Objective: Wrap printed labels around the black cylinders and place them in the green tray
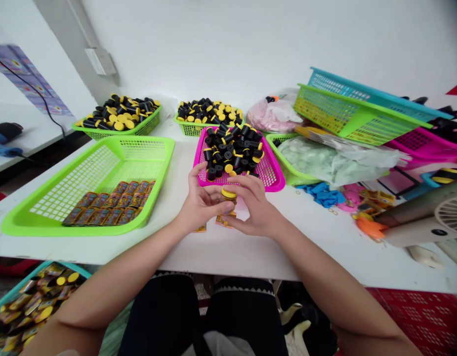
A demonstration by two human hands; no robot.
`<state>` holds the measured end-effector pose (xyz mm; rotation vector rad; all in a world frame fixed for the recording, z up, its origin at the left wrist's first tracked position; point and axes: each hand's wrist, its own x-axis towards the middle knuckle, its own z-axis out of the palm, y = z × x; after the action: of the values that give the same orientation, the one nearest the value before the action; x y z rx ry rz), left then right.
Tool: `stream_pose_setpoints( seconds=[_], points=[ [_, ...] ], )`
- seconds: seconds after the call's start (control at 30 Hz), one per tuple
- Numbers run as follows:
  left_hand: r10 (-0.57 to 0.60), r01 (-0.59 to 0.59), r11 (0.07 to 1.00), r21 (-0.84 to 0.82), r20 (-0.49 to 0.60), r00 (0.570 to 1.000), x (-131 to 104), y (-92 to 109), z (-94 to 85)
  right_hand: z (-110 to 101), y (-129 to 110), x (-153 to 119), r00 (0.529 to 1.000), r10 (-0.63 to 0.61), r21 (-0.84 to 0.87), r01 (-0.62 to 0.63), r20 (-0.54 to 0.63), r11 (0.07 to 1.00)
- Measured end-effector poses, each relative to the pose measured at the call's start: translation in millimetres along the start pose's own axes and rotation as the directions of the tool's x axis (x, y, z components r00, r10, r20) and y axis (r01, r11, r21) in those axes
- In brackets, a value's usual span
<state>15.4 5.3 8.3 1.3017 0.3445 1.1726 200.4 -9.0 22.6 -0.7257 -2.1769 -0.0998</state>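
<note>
Yellow-capped and small, a tube [228,199] sits at the centre of the frame, held between both hands just above the white table [250,252]. The left hand [201,203] curls around it from the left with its fingers closed against the tube's side, and the right hand [253,205] wraps over it from the right, fingertips pressed on the cap and body, so both hands are clamped on the same piece. Just beyond the knuckles lies a pink basket [274,175] heaped with black tubes, some showing yellow caps. To the left of the frame a large green basket [102,168] holds rows of wrapped, patterned pieces along its near edge. Two more green baskets [146,126] of black and yellow tubes stand further back near the wall. At the right, stacked baskets [354,113], plastic bags and small blue and orange bits clutter the table.
</note>
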Motion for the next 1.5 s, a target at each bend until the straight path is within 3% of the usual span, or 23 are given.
stream_pose_setpoints(
  seconds=[0.1,0.2,0.3,0.53,0.7,0.9,1.07,1.2,1.33,1.4,1.5],
  points=[
    [-0.006,0.003,0.999,0.049,0.053,0.999,-2,0,2.3,11,-5,-3,0.995,-0.056,-0.096,0.047,-0.088,0.994],
    [-0.128,0.108,0.984,0.144,0.138,0.982,-6,3,5.6,18,-11,-4,0.990,-0.104,-0.098,0.095,-0.099,0.991],
    [-0.205,0.178,0.969,0.173,0.157,0.966,-8,8,6.9,20,-16,-3,0.986,-0.112,-0.137,0.095,-0.121,0.986],
    [-0.119,0.081,0.973,0.214,0.172,0.978,-7,8,4.4,18,-18,1,0.974,-0.171,-0.237,0.133,-0.149,0.962],
    [-0.024,-0.004,0.961,0.275,0.099,0.995,-7,3,7.6,16,-15,1,0.965,-0.225,-0.289,0.178,-0.136,0.941],
    [-0.088,0.059,0.990,0.129,0.236,0.968,-8,9,1.2,17,-17,-3,0.981,-0.154,-0.128,0.138,-0.119,0.982],
    [-0.086,0.054,0.993,0.102,0.344,0.935,-7,11,-2.4,18,-18,-7,0.962,-0.196,-0.152,0.169,-0.190,0.974],
    [-0.139,0.100,0.987,0.125,0.356,0.924,-8,11,-2.9,15,-21,-7,0.970,-0.179,-0.126,0.159,-0.166,0.979],
    [-0.181,0.170,0.983,0.063,0.438,0.880,-9,13,-5.2,13,-27,-4,0.970,-0.184,-0.121,0.166,-0.156,0.979],
    [-0.166,0.139,0.986,0.093,0.441,0.882,-7,17,-6.0,13,-27,-3,0.963,-0.212,-0.141,0.190,-0.163,0.972],
    [-0.126,0.054,0.976,0.212,0.342,0.931,-3,23,-4.2,16,-22,-4,0.964,-0.214,-0.175,0.186,-0.155,0.967]
  ],
)
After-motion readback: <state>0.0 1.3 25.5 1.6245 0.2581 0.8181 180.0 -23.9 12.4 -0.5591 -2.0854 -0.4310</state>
